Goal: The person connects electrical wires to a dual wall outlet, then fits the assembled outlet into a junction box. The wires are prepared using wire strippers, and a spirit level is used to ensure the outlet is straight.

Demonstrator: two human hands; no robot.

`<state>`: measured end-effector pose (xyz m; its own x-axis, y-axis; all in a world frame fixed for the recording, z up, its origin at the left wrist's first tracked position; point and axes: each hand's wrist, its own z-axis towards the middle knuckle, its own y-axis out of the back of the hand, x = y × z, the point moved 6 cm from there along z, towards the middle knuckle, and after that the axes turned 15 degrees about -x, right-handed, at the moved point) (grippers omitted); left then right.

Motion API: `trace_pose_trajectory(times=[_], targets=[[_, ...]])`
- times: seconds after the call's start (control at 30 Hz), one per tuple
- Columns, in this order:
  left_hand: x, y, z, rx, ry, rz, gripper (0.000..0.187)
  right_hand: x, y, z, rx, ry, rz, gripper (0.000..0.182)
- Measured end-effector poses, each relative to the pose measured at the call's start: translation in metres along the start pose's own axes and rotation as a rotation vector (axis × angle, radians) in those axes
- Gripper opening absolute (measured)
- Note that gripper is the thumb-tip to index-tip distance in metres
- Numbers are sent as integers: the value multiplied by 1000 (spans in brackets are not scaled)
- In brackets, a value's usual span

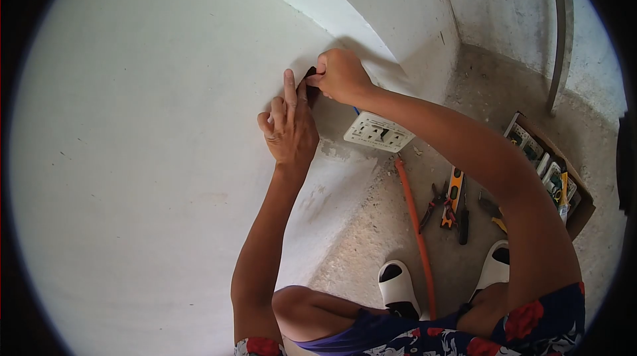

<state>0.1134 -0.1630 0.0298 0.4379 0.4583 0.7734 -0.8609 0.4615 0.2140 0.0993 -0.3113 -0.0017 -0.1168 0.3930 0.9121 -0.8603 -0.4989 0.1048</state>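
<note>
My left hand (290, 129) is raised at the white wall, its middle finger stretched up and the others bent. Its index finger and thumb side close in at a small dark patch or piece (312, 84), whose kind I cannot make out. From the other side my right hand (343, 76) meets it with fingers pinched together; what they grip is hidden. Just below my right wrist a white multi-socket outlet plate (375, 132) hangs tilted from the wall, with a bit of blue wire (357, 111) behind it.
An orange conduit (418, 233) runs across the concrete floor between my white slippers (399, 287). Pliers (432, 207), an orange level (453, 197) and a black-handled tool (464, 223) lie beside it. At right, a cardboard box (582, 213) holds several outlet parts.
</note>
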Motion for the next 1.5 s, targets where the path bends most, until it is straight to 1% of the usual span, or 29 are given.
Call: trace_pose_trajectory(times=[0.07, 0.1, 0.17, 0.2, 0.27, 0.3, 0.37, 0.4, 0.47, 0.5, 0.53, 0.57, 0.6, 0.67, 0.73, 0.8, 0.83, 0.9, 0.93, 1.0, 1.1, 1.17, 1.2, 1.27, 1.3, 1.37, 1.4, 1.47, 1.5], targets=[[1, -5, -4, 53, -6, -13, 43, -2, 0, -2, 24, 45, 75, 32], [1, -6, -4, 57, -1, -9, 43, -2, 5, -1, 31, 48, 75, 32], [-2, -6, -2, 28, -56, 61, 39, 3, 12, -3, 224, 79, 1, 44], [0, -4, -1, 33, -52, 65, 39, 2, 19, -6, 231, 82, 2, 44], [1, -2, -1, 73, -71, -3, 37, -9, 33, -24, 233, 32, 1, 59], [2, -1, -1, 76, -66, -5, 37, -16, 42, -36, 238, 32, -3, 59], [0, -6, -2, 138, -93, 38, 36, -22, 64, -63, 220, 273, -174, 82], [0, -7, 0, 137, -86, 32, 36, -29, 73, -74, 222, 273, -183, 82], [-1, -7, 4, 117, -125, 96, 33, -44, 74, -97, 326, 273, -259, 100], [-3, -5, 7, 116, -120, 94, 33, -45, 71, -102, 274, 304, -235, 99], [-5, -8, 8, 195, -119, 102, 32, -45, 64, -104, 276, 307, -238, 99], [-6, -10, 8, 274, -119, 110, 31, -45, 60, -103, 194, 290, -215, 95], [-7, -9, 9, 273, -113, 111, 31, -45, 56, -101, 111, 273, -192, 93], [-7, -13, 11, 354, -95, 69, 35, -46, 39, -101, 89, 244, -136, 87], [-5, -10, 12, 303, -91, 35, 38, -36, 36, -98, 71, 219, -69, 81], [0, -5, 13, 256, -88, 6, 41, -36, 34, -96, 132, -10, 131, 66], [2, -3, 13, 278, -96, -23, 42, -31, 35, -94, 136, -1, 134, 66], [4, -2, 11, 299, -97, -48, 42, -34, 37, -89, 137, -290, 456, 53], [5, 0, 12, 248, -73, -105, 42, -30, 40, -85, 143, -282, 455, 53], [7, 4, 12, 191, -42, -153, 41, -43, 36, -88, 194, -803, 717, 45], [12, 14, 16, 156, 41, -235, 36, -46, 35, -87, 173, -799, 724, 46], [19, 35, 18, 93, 194, -455, 32, -42, 34, -91, 174, -795, 741, 46], [17, 41, 14, 91, 199, -450, 32, -39, 32, -94, 182, -787, 752, 46], [11, 31, -10, 376, 655, -986, 26, -36, 29, -96, 197, -777, 763, 47], [3, 31, -18, 373, 660, -980, 26, -38, 27, -98, 199, -814, 779, 47], [-30, 18, -50, 658, 1285, -1661, 45, -27, 26, -103, 215, -847, 787, 47], [-34, 26, -52, 648, 1295, -1659, 45, -11, 31, -107, 192, -900, 843, 47], [-46, 45, -56, 660, 1767, -1877, 65, -9, 31, -107, 165, -949, 893, 47], [-49, 55, -48, 691, 1567, -1782, 74, -21, 24, -104, 154, -902, 870, 46]])
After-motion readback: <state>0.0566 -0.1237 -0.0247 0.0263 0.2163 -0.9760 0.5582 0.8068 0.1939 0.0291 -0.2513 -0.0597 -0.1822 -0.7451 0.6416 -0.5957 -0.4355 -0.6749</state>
